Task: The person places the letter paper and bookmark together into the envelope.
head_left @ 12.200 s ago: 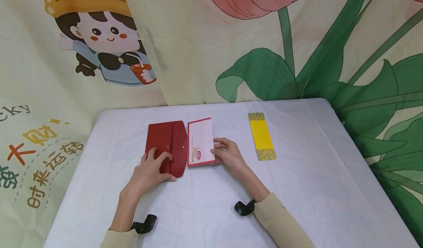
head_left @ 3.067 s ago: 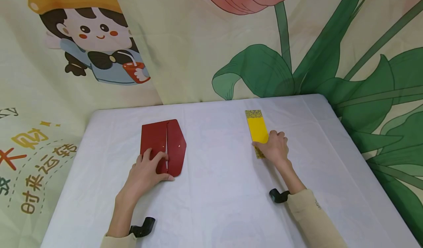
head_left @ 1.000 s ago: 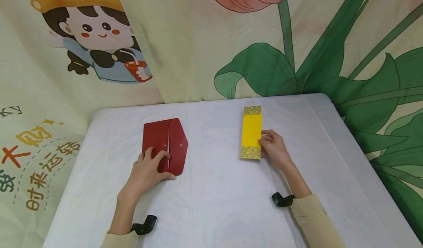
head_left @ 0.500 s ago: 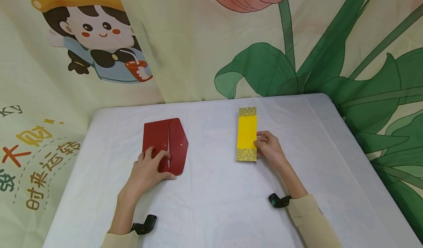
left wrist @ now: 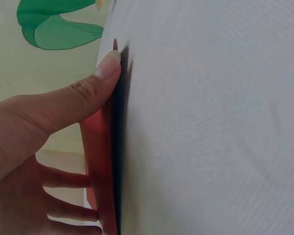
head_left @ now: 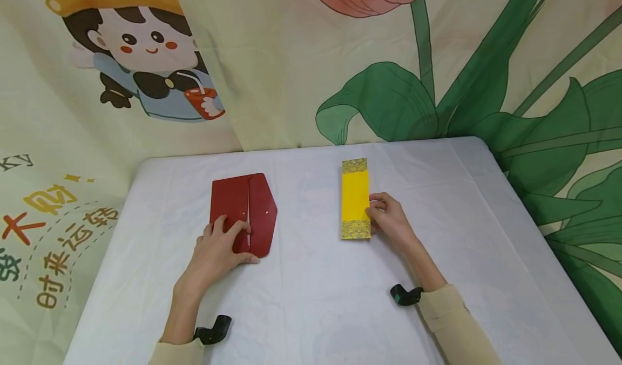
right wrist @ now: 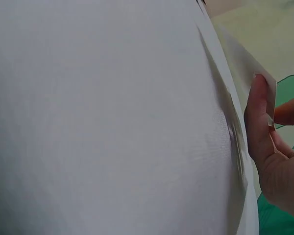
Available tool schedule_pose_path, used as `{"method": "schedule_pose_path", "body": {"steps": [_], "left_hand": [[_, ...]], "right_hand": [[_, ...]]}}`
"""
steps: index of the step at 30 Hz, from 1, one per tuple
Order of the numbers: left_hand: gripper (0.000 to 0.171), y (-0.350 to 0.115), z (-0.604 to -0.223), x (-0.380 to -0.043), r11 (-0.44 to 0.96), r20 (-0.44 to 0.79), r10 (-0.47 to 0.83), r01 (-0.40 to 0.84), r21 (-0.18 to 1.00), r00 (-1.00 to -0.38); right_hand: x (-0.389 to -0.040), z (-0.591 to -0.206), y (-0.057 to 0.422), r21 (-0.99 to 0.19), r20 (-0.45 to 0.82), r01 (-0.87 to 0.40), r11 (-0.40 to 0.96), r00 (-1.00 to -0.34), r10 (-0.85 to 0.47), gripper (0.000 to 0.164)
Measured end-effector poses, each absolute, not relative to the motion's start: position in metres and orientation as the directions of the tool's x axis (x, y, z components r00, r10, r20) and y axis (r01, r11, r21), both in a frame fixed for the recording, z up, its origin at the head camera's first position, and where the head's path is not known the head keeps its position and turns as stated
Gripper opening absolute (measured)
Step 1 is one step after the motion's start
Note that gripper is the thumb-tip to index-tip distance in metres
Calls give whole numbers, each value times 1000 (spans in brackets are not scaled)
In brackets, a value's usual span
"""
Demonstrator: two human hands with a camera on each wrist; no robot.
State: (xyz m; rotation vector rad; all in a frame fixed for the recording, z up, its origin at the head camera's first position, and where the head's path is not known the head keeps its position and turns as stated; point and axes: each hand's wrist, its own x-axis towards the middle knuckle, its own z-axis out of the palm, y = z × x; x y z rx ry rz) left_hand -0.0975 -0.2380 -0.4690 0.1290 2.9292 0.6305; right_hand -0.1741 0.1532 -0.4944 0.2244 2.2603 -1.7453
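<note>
A red envelope (head_left: 228,197) lies at the left of the table, its pointed flap (head_left: 262,214) folded out to the right and a thin pale slit showing along the flap's fold. My left hand (head_left: 218,251) grips its near part, fingertips on the face and thumb at the near edge; the left wrist view shows that thumb (left wrist: 83,98) along the red edge. My right hand (head_left: 391,222) pinches the right edge of a yellow card (head_left: 356,195) with patterned gold bands at both ends. From the right wrist camera, the card's pale underside (right wrist: 255,68) shows between thumb and fingers.
A white cloth (head_left: 311,295) with some creases covers the table. Behind it hangs a printed backdrop (head_left: 272,84) with a cartoon figure and large flowers. Black wrist cameras sit by both sleeves.
Earlier, my right hand held a white, red-edged card beside the envelope; that card is out of sight now. The right hand has since picked up the yellow card and moved it left. Left hand stays put.
</note>
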Motion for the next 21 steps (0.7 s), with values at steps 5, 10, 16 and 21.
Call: {"method": "schedule_pose_path", "body": {"steps": [5, 10, 16, 21], "left_hand": [[69, -237, -469, -97, 909, -112, 111, 55, 412, -987], [70, -237, -469, -98, 909, -110, 111, 56, 413, -988], [69, -238, -469, -98, 910, -115, 116, 59, 411, -986], [68, -238, -469, -98, 910, -121, 117, 58, 410, -986]], "right_hand": [[-174, -495, 149, -928, -298, 271, 254, -952, -73, 44], [-173, -496, 144, -934, -288, 259, 245, -953, -90, 45], [-172, -496, 136, -928, -306, 276, 249, -948, -92, 43], [-172, -496, 131, -928, -306, 273, 254, -947, -100, 43]]}}
